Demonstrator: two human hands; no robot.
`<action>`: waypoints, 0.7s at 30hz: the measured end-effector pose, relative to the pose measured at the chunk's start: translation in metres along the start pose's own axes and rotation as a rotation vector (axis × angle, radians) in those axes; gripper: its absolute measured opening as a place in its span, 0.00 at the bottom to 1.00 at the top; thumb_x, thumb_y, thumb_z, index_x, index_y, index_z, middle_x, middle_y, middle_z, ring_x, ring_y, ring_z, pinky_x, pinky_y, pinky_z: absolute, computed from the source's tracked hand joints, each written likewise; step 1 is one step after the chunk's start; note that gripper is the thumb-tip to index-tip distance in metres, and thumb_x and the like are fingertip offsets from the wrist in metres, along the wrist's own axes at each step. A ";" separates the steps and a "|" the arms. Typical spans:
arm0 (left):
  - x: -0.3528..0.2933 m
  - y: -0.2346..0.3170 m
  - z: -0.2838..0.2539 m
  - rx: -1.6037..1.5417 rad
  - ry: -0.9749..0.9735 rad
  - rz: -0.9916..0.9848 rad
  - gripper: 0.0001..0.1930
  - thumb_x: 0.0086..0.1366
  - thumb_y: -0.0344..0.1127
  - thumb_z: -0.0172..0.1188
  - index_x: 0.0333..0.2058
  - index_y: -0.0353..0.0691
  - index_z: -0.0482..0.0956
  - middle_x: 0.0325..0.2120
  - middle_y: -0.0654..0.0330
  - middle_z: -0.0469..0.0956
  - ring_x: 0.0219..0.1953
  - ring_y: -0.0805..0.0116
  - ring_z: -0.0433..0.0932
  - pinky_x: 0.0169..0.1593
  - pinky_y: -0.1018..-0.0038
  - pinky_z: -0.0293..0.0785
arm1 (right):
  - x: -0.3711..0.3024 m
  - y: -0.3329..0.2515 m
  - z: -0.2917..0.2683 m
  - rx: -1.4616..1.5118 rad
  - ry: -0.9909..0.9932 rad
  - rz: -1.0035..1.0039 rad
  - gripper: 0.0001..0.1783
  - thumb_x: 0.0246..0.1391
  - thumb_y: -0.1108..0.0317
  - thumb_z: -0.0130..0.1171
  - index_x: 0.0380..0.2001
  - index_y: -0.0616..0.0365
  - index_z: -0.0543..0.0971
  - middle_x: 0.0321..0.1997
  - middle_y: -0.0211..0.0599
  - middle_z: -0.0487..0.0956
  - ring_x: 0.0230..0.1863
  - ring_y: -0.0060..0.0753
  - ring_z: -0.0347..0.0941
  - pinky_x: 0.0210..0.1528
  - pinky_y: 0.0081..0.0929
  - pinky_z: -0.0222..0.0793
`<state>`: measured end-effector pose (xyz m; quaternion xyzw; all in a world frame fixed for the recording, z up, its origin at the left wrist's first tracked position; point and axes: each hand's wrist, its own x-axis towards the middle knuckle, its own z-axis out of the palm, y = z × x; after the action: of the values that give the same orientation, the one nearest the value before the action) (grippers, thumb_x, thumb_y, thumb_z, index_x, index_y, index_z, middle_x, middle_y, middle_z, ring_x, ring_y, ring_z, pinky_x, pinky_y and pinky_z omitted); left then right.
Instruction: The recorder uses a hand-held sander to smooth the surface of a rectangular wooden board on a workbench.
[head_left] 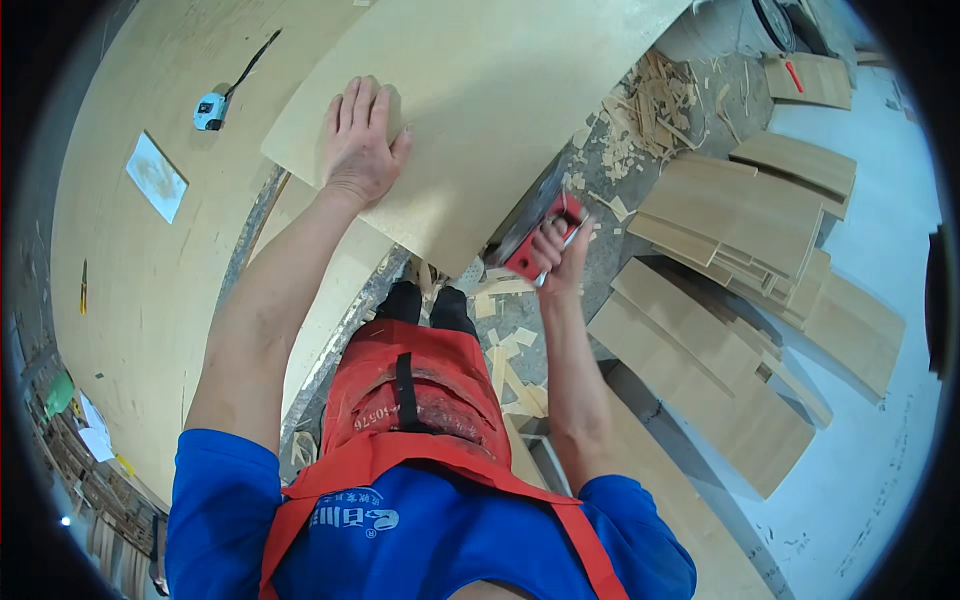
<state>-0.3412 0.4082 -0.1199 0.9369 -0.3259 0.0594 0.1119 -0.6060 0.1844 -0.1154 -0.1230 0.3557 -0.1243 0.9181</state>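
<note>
My left hand (362, 150) lies flat on a large pale wooden board (470, 110), fingers stretched out, near the board's left edge. My right hand (561, 245) is wrapped round the red grip of a hand tool (525, 258). A dark, flat metal part of this tool runs along the board's right-hand edge. Motion blurs it, so I cannot tell its exact kind or whether it touches the edge. The near corner of the board juts out over the floor in front of my red apron (415, 385).
Under the board, another wide sheet (130, 250) carries a tape measure (210, 111), a stained paper (156, 176) and a yellow-black cutter (84, 287). Wood scraps (655, 105) litter the floor. Stacked panels (710, 370) rest on the right, near a white bucket (715, 30).
</note>
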 end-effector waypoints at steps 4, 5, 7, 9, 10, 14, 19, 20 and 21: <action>0.004 0.004 -0.006 -0.024 -0.043 -0.008 0.36 0.72 0.55 0.52 0.70 0.38 0.63 0.74 0.46 0.57 0.78 0.51 0.50 0.79 0.51 0.45 | -0.052 0.051 -0.019 0.062 0.091 0.062 0.34 0.71 0.29 0.39 0.26 0.47 0.69 0.16 0.19 0.59 0.11 0.16 0.50 0.07 0.19 0.44; 0.006 0.007 -0.006 -0.027 -0.044 -0.012 0.36 0.72 0.55 0.52 0.70 0.38 0.62 0.74 0.47 0.57 0.78 0.51 0.50 0.79 0.51 0.44 | -0.059 0.059 -0.022 0.053 0.087 0.056 0.34 0.71 0.29 0.39 0.26 0.47 0.69 0.16 0.19 0.59 0.11 0.16 0.50 0.07 0.19 0.44; 0.010 0.010 -0.007 -0.029 -0.042 -0.020 0.36 0.72 0.55 0.52 0.71 0.39 0.62 0.73 0.47 0.57 0.78 0.51 0.50 0.79 0.51 0.44 | -0.063 0.063 -0.023 0.064 0.055 0.103 0.34 0.71 0.28 0.38 0.25 0.46 0.68 0.16 0.19 0.59 0.11 0.16 0.49 0.09 0.19 0.45; 0.013 0.007 -0.004 -0.041 -0.021 -0.017 0.36 0.71 0.54 0.53 0.71 0.38 0.62 0.73 0.47 0.58 0.78 0.51 0.50 0.79 0.51 0.44 | -0.043 0.041 -0.005 0.003 0.094 0.050 0.35 0.71 0.28 0.38 0.25 0.46 0.68 0.16 0.19 0.59 0.11 0.16 0.49 0.09 0.19 0.46; 0.011 0.000 -0.007 -0.038 -0.010 -0.021 0.36 0.70 0.54 0.54 0.70 0.38 0.63 0.73 0.46 0.58 0.78 0.50 0.51 0.79 0.51 0.44 | -0.029 0.029 0.011 -0.049 0.133 0.013 0.35 0.70 0.28 0.38 0.25 0.46 0.68 0.16 0.19 0.58 0.11 0.16 0.49 0.10 0.19 0.46; 0.009 -0.005 -0.015 -0.135 -0.082 -0.123 0.37 0.66 0.51 0.57 0.68 0.37 0.66 0.71 0.45 0.61 0.77 0.48 0.53 0.79 0.50 0.47 | 0.054 -0.062 0.053 -0.499 0.134 -0.120 0.31 0.73 0.34 0.41 0.25 0.45 0.68 0.17 0.16 0.60 0.14 0.15 0.54 0.14 0.19 0.50; 0.011 0.002 0.011 -0.239 -0.057 0.006 0.37 0.61 0.48 0.60 0.67 0.38 0.69 0.71 0.43 0.63 0.75 0.45 0.56 0.78 0.51 0.51 | 0.135 -0.178 0.134 -1.150 0.063 -0.317 0.23 0.71 0.39 0.51 0.29 0.43 0.74 0.16 0.15 0.61 0.15 0.15 0.57 0.15 0.22 0.53; 0.012 0.007 0.012 -0.155 0.007 -0.024 0.36 0.61 0.47 0.59 0.65 0.36 0.70 0.69 0.43 0.65 0.74 0.43 0.58 0.78 0.51 0.52 | 0.140 -0.184 0.146 -1.395 -0.093 -0.396 0.23 0.74 0.44 0.48 0.28 0.45 0.74 0.16 0.17 0.63 0.14 0.16 0.58 0.15 0.21 0.53; 0.002 0.002 0.010 -0.194 0.041 -0.051 0.34 0.61 0.44 0.58 0.64 0.34 0.71 0.67 0.43 0.67 0.73 0.42 0.60 0.77 0.51 0.53 | 0.161 -0.188 0.151 -1.411 -0.236 -0.256 0.24 0.77 0.47 0.46 0.26 0.46 0.72 0.15 0.19 0.65 0.12 0.16 0.59 0.15 0.22 0.55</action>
<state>-0.3410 0.4030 -0.1286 0.9281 -0.3041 0.0438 0.2103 -0.4140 -0.0225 -0.0478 -0.7392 0.2328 0.0425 0.6306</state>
